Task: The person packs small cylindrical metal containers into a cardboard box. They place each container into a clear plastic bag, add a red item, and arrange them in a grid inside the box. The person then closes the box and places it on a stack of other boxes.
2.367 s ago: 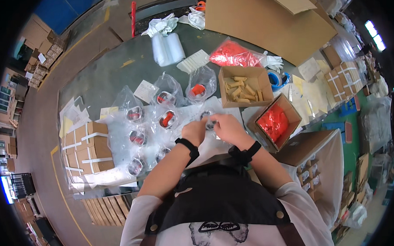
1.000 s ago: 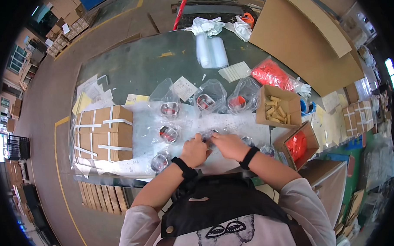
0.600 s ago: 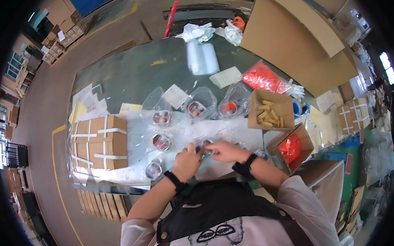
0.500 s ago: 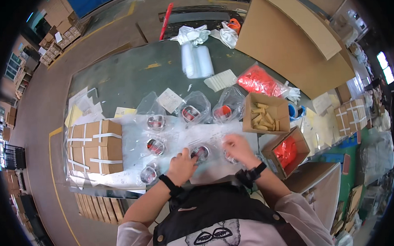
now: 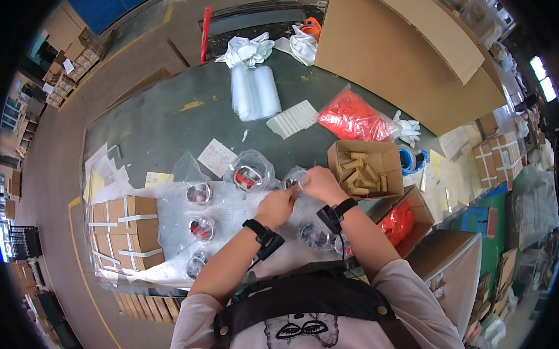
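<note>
Both hands are on a clear plastic bag at the right end of the back row of bagged parts. My left hand has its fingers drawn together at the bag's near left side. My right hand closes on its right side and covers most of the part inside. Left of them, a bagged round metal part like a piston shows a red piece in it. Similar bagged parts lie at the left, one at the back and one nearer me. Another bagged metal part sits below my wrists.
A carton of tan cylinders stands right of my right hand, with a carton of red pieces nearer me. Strapped brown cartons stand at left. Beyond lie a bag of red pieces, a clear plastic roll and large cardboard.
Both hands have moved away from the near row to the bag at the back right. The red piece seen there is now mostly hidden by my right hand. The view has shifted.
</note>
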A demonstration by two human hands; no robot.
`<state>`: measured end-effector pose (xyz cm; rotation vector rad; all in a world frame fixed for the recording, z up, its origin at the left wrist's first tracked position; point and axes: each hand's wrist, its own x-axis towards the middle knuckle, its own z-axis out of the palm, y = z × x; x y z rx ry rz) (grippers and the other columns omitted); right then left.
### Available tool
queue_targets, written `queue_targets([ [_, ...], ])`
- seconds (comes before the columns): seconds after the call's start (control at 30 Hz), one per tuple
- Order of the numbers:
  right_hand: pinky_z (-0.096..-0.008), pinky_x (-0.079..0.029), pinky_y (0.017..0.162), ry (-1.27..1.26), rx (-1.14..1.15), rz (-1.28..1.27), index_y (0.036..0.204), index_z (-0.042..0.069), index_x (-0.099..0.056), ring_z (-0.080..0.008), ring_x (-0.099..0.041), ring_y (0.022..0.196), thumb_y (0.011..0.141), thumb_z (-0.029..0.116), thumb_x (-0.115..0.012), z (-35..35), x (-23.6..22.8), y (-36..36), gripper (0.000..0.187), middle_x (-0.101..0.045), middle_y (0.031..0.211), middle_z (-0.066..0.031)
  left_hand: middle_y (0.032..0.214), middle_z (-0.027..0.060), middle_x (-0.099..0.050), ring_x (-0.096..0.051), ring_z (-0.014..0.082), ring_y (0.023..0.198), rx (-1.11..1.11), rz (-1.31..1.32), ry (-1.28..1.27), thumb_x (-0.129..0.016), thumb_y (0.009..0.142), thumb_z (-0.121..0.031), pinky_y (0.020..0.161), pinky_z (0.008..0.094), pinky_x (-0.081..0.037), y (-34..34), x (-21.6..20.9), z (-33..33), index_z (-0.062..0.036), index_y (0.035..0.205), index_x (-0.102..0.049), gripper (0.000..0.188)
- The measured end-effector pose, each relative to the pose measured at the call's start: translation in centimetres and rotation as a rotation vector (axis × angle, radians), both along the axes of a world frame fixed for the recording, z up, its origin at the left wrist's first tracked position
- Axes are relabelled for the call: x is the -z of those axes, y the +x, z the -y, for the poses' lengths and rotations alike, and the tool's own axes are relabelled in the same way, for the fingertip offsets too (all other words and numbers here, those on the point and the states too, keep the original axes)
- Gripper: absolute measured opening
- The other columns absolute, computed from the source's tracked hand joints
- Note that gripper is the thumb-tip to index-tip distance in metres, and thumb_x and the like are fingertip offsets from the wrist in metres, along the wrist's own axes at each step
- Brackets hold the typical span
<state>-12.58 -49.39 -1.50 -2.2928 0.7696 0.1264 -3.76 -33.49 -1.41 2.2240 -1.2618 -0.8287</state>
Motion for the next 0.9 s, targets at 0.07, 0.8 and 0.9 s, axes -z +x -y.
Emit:
queue_targets([
  [0.07,-0.0417,-0.051,0.065,0.023,0.275,0.287,0.107,0.004,-0.06,-0.0351,-0.062,0.066,0.072,0.011,-0.068,-2.0,-2.3,-0.4,0.036,-0.067,0.082,-0.0134,0.085,0.0207,-0.067,-0.064,0.0413,0.081,-0.034,0.036,0.085,-0.05,0.093,-0.027,0.07,0.051,-0.05,-0.2,-1.0,0.2,-0.0073,0.093,-0.063,0.023],
  [0.8,-0.0425,-0.051,0.08,-0.082,-0.287,0.331,0.104,0.008,-0.068,-0.0343,-0.063,0.091,0.072,0.011,-0.072,-4.2,-5.6,6.1,0.032,-0.064,0.084,-0.0125,0.07,0.0063,-0.06,-0.059,0.0107,0.055,-0.656,-0.914,0.017,-0.057,0.093,-0.019,0.046,0.0304,-0.047,4.2,-2.4,-10.7,0.0004,0.101,-0.066,0.023],
  [0.9,-0.0429,-0.052,0.079,-0.091,-0.498,0.407,0.11,0.01,-0.065,-0.0352,-0.063,0.087,0.071,0.012,-0.074,-6.3,-1.0,8.6,0.041,-0.063,0.083,-0.014,0.077,0.0091,-0.061,-0.059,0.0168,0.056,-0.696,-0.5,-0.247,-0.06,0.09,-0.015,0.051,0.0329,-0.049,5.6,-1.3,-11.1,-0.001,0.104,-0.066,0.02],
])
